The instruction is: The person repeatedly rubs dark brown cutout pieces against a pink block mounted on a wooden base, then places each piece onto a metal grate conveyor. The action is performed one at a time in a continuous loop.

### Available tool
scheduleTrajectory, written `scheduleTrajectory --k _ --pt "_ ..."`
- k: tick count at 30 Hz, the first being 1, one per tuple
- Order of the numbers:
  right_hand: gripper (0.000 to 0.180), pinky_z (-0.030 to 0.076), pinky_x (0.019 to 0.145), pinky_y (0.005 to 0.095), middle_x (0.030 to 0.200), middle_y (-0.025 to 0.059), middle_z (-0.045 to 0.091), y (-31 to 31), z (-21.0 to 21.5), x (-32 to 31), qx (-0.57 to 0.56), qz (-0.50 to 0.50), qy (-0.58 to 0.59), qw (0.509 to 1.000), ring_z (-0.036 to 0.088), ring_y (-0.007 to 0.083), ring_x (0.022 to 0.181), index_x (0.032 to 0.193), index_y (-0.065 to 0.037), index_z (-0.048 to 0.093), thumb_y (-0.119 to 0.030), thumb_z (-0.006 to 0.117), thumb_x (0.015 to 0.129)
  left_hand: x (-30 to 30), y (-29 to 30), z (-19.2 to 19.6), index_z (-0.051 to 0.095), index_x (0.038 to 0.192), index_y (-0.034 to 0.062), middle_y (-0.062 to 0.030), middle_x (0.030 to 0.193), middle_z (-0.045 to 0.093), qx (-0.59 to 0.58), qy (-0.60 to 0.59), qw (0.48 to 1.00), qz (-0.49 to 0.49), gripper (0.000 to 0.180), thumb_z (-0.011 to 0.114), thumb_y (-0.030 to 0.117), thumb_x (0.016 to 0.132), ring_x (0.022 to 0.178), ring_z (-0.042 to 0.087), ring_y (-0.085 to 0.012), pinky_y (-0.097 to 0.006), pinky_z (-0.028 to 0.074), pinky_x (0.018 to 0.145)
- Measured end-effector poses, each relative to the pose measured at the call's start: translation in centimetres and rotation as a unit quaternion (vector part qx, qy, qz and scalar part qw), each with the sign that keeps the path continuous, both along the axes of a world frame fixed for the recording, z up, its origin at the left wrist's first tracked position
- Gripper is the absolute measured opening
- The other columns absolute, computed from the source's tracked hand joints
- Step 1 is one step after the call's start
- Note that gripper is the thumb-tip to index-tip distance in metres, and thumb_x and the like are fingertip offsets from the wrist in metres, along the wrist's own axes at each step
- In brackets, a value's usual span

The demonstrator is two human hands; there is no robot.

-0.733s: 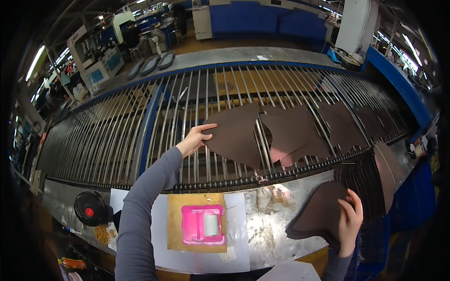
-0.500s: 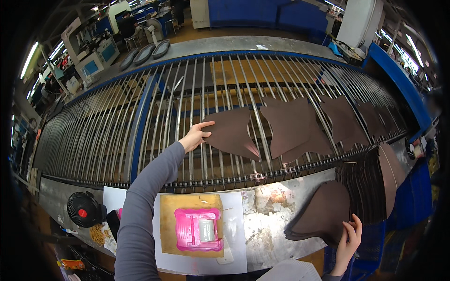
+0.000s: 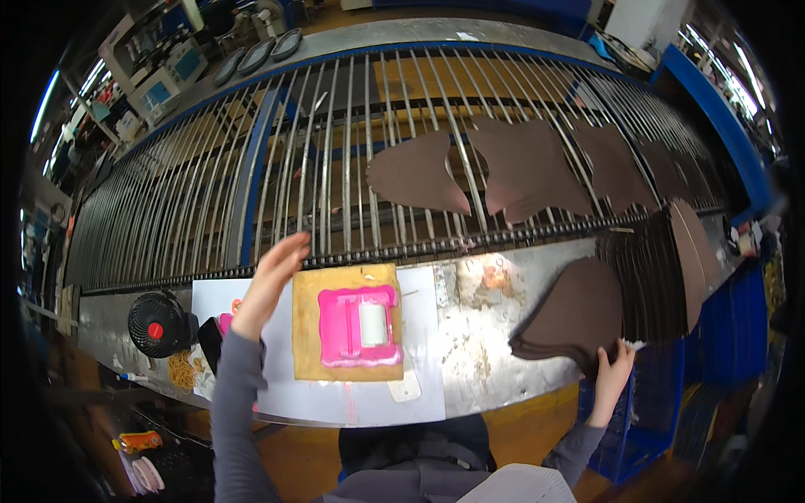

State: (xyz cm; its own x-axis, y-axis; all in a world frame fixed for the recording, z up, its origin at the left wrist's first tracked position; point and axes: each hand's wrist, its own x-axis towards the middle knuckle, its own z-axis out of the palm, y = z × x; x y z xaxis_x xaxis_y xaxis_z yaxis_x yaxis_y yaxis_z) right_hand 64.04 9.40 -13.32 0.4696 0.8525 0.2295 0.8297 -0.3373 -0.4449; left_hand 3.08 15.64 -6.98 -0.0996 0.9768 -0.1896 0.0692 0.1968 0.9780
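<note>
My left hand is off the roller rack, above the white sheet beside the yellow board. Its fingers are stretched out with nothing in them. On the rack's metal rods lies a brown cut piece, curved and pointed at one end, looking like leather or fabric. My right hand is at the near corner of a fanned stack of brown cut pieces on the metal table, thumb and fingers closing on its edge. How many layers they pinch is hidden. A pink tray with a white roller rests on the yellow board.
More brown pieces lie rightward along the rod conveyor. Several dark pieces stand in a row by the stack. A small black fan and rubber bands are at left. A blue crate stands below right.
My left hand has let go of the brown piece on the rods and drawn back toward me. My right hand stays at the stack's corner. The view has tilted downward.
</note>
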Motion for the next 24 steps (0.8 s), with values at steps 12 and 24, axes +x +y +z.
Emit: scheduleTrajectory --k 12,24 --pt "0.055 0.045 0.095 0.0428 0.113 0.0208 0.061 1.4 0.8 1.9 -0.034 -0.054 -0.001 0.998 0.057 0.0390 0.108 0.117 0.002 0.063 -0.023 0.081 0.071 6.4 -9.9 -3.4 0.033 0.148 0.0007 -0.0116 0.135 0.053 -0.002 -0.148 0.982 0.114 0.062 0.061 0.010 0.093 0.119 0.056 -0.0174 -0.029 0.046 0.098" --pt "0.032 0.049 0.086 0.0311 0.105 0.0157 0.070 0.5 6.5 -0.1 0.137 0.125 0.188 0.964 0.065 0.0216 0.098 0.121 0.005 0.062 -0.009 0.062 0.091 9.1 -9.8 -1.8 0.034 0.147 -0.0010 -0.0174 0.145 0.043 0.062 -0.073 0.989 0.110 0.065 0.065 0.013 0.091 0.135 0.041 -0.0232 -0.033 0.033 0.110"
